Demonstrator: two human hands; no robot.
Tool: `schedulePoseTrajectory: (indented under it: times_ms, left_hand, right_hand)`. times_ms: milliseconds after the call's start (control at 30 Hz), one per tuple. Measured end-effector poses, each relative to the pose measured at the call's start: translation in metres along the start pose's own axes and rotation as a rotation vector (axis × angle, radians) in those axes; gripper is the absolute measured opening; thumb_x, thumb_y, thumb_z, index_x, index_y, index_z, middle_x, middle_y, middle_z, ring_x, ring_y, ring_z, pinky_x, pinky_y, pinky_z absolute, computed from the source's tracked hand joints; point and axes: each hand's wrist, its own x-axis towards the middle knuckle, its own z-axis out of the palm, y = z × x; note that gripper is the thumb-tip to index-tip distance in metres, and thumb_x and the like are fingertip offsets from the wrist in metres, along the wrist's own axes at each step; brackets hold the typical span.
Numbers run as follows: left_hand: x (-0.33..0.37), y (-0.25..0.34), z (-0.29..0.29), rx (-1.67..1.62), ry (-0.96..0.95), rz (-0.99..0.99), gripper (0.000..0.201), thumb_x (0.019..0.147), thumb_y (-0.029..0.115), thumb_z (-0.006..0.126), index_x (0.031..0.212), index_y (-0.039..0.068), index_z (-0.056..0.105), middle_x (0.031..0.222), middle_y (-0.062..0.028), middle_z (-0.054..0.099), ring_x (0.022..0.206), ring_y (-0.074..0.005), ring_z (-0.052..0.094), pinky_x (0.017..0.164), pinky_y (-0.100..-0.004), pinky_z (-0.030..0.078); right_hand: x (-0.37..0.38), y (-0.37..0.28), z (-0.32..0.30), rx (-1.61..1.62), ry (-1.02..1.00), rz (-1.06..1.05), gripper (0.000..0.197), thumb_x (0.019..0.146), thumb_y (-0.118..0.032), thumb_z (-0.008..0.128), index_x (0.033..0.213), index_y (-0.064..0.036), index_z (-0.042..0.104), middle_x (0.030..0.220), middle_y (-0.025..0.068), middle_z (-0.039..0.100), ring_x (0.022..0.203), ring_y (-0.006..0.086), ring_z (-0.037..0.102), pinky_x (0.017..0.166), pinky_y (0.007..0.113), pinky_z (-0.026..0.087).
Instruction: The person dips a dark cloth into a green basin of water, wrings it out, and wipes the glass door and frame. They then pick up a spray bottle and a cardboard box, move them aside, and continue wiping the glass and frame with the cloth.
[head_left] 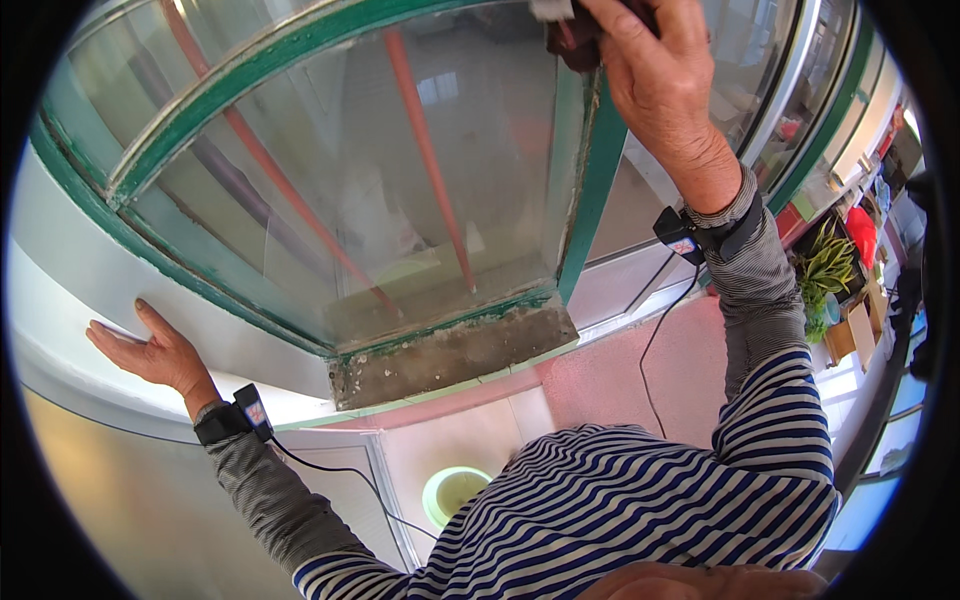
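Observation:
At the top, my right hand (665, 75) is raised and closed around a dark maroon cloth (578, 45), at the upper end of a green window frame post (598, 190). A small pale piece (550, 8) shows beside the cloth, too cut off to name. Left of the post spreads a hazy glass pane (340, 190) with reddish-brown bars behind it. My left hand (160, 352) is at the lower left with its fingers stretched out, against or close to the white wall (80, 290). Nothing is in it.
A rough, stained sill block (450, 355) juts out under the pane. Below stands a light green basin (432, 495). Cables hang from black devices (680, 237) on both wrists. At the right are a potted plant (828, 262), a red bag (861, 235) and a cardboard box (850, 335).

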Motion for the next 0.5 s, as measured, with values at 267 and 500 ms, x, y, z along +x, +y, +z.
schedulePoseTrajectory:
  times_ms: [267, 500]
  left_hand:
    - [-0.001, -0.005, 0.003, -0.109, -0.003, -0.037, 0.074, 0.097, 0.015, 0.073, 0.156, -0.005, 0.032, 0.162, -0.0274, 0.029, 0.152, -0.0403, 0.030, 0.125, -0.0479, 0.028]
    - [-0.001, -0.004, 0.004, -0.161, 0.042, -0.042, 0.073, 0.094, 0.015, 0.075, 0.153, -0.005, 0.038, 0.159, -0.0277, 0.036, 0.151, -0.0410, 0.032, 0.124, -0.0492, 0.026]
  right_hand:
    - [-0.063, -0.041, 0.022, 0.001, -0.197, 0.079, 0.040, 0.070, -0.001, 0.072, 0.109, -0.0086, 0.072, 0.123, 0.0127, 0.062, 0.108, 0.0344, 0.059, 0.089, 0.042, 0.052]
    - [-0.028, -0.136, 0.067, 0.240, -0.273, -0.054, 0.035, 0.078, -0.017, 0.067, 0.111, -0.0070, 0.073, 0.138, 0.0118, 0.058, 0.126, 0.0326, 0.054, 0.103, 0.049, 0.046]
